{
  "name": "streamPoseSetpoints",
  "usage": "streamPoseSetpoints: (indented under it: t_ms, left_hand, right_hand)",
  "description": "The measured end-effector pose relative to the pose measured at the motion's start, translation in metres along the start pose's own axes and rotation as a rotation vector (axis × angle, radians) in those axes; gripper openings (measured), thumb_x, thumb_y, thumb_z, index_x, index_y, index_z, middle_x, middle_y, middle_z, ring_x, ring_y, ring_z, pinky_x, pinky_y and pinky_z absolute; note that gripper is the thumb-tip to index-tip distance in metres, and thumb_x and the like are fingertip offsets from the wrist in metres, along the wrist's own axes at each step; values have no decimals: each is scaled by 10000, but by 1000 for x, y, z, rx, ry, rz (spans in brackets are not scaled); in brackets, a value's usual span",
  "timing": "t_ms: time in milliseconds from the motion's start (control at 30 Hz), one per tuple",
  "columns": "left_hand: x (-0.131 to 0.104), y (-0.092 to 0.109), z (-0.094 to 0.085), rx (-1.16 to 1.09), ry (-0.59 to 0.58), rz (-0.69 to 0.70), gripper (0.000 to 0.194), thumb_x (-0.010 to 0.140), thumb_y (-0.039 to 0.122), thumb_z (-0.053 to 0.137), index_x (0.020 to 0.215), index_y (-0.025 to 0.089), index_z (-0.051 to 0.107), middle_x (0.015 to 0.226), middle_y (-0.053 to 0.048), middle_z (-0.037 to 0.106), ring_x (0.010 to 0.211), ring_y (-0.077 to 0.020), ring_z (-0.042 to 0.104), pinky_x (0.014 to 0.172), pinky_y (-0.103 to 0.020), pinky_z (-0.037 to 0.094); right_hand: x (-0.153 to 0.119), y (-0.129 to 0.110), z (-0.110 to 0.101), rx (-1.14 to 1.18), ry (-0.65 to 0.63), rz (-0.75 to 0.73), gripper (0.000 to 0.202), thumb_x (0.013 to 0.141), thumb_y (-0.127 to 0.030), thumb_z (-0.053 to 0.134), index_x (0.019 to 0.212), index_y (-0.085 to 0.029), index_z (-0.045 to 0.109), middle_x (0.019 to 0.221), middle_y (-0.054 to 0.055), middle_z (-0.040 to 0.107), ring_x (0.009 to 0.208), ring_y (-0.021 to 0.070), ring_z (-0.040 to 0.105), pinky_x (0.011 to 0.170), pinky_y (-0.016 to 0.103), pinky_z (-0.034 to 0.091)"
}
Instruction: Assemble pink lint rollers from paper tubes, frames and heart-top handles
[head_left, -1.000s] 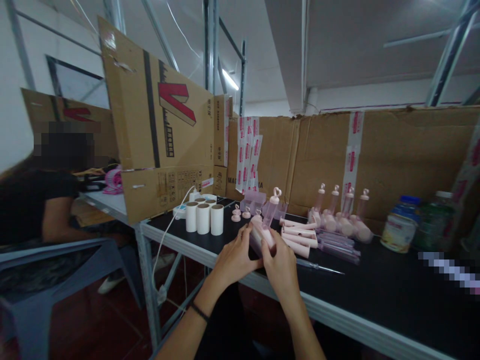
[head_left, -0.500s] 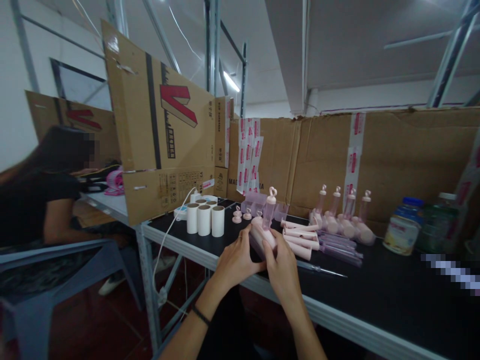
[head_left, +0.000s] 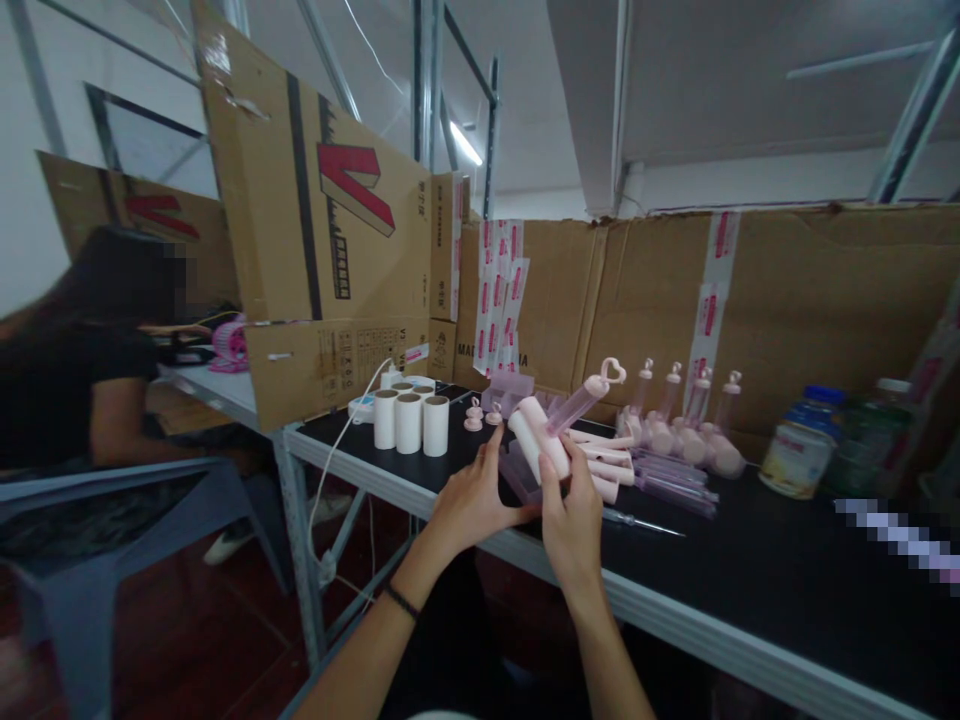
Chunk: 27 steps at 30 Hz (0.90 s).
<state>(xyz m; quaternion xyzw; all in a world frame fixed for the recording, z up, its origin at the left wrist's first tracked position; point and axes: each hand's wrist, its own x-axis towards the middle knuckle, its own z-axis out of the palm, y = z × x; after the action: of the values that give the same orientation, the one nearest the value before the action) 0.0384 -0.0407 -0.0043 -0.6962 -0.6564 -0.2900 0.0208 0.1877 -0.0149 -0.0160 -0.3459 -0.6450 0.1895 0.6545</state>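
Observation:
My right hand (head_left: 574, 515) grips a pale pink cylinder (head_left: 536, 440) near its lower end. From the cylinder a clear purple tube (head_left: 576, 408) with a pink heart-shaped loop sticks up to the right. My left hand (head_left: 474, 500) has its thumb and fingers apart around a translucent purple piece (head_left: 517, 473), just left of the cylinder; whether it grips this piece is hard to tell. Right of my hands lie pink half-tubes (head_left: 611, 470), purple clear strips (head_left: 675, 480) and a screwdriver (head_left: 645, 524).
White cylinders (head_left: 409, 423) and a white cable stand left on the black table (head_left: 750, 580). Small pink caps (head_left: 473, 415) sit behind. Assembled pink pieces (head_left: 694, 440) and jars (head_left: 802, 440) are right. A seated person (head_left: 112, 370) is far left.
The pink cylinder has turned, and its looped tube now leans right instead of standing upright. My left fingers have come away from the cylinder, and the purple piece shows more.

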Motion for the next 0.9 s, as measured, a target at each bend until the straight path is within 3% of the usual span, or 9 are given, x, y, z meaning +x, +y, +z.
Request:
streamPoseSetpoints:
  t_ms: [167, 267, 367, 433, 533, 667, 800, 900]
  left_hand:
    - [0, -3, 3, 17, 1, 8, 1219, 754, 702, 707, 1635, 289, -28, 1602, -172, 396, 1327, -414, 576, 1003, -509, 515]
    - [3, -6, 3, -12, -13, 11, 1160, 797, 688, 676, 1636, 299, -24, 1683, -163, 255, 1362, -418, 543, 1047, -543, 490]
    - [10, -13, 4, -88, -27, 37, 1038, 881, 582, 641, 1638, 275, 2, 1723, -170, 107, 1487, -393, 387, 1143, -548, 415]
    - [16, -18, 5, -144, -3, 60, 922, 930, 425, 619, 1638, 248, 56, 1724, -172, 99, 1557, -343, 247, 1203, -526, 347]
    - [23, -19, 2, -213, 94, 108, 743, 944, 250, 563, 1604, 215, 223, 1701, -157, 220, 1577, -282, 209, 1254, -505, 269]
    - [19, 1, -14, -552, 265, 142, 404, 1028, 357, 452, 1384, 189, 540, 1497, -139, 546, 1458, -253, 450, 1257, -479, 281]
    - [-4, 35, -38, -1165, 156, 214, 503, 994, 571, 489, 1334, 205, 554, 1333, -127, 652, 1273, -267, 613, 1071, -435, 513]
    - [-23, 57, -52, -1368, 138, 138, 586, 884, 637, 640, 1257, 187, 588, 1217, -111, 703, 1100, -247, 682, 964, -373, 553]
  right_hand:
    - [-1, -1, -4, 49, 118, 32, 497, 996, -452, 500, 1399, -166, 557, 1396, 157, 625, 1315, 298, 562, 1104, 449, 401]
    - [-3, 0, -5, 102, 192, 55, 511, 980, -459, 539, 1399, -168, 557, 1370, 158, 639, 1285, 301, 583, 1075, 444, 426]
    - [-4, -2, -4, 188, 230, 54, 512, 971, -461, 555, 1383, -157, 566, 1382, 165, 631, 1286, 291, 583, 1072, 426, 439]
    - [-3, -4, -5, 233, 248, 46, 511, 975, -463, 542, 1376, -148, 567, 1392, 171, 622, 1291, 285, 579, 1076, 420, 442]
    - [0, -12, -9, 252, 255, 43, 510, 979, -464, 529, 1365, -134, 575, 1392, 181, 621, 1293, 286, 577, 1081, 423, 444]
    - [2, -29, -19, 259, 231, 66, 524, 981, -469, 530, 1380, -132, 574, 1425, 189, 601, 1320, 302, 562, 1094, 440, 440]
    - [-8, -51, -29, 270, 120, 60, 501, 1000, -463, 516, 1396, -161, 569, 1414, 169, 617, 1305, 305, 585, 1088, 461, 460]
    - [-21, -62, -30, 225, -40, -4, 443, 995, -423, 557, 1370, -192, 597, 1400, 129, 643, 1303, 282, 598, 1076, 417, 489]
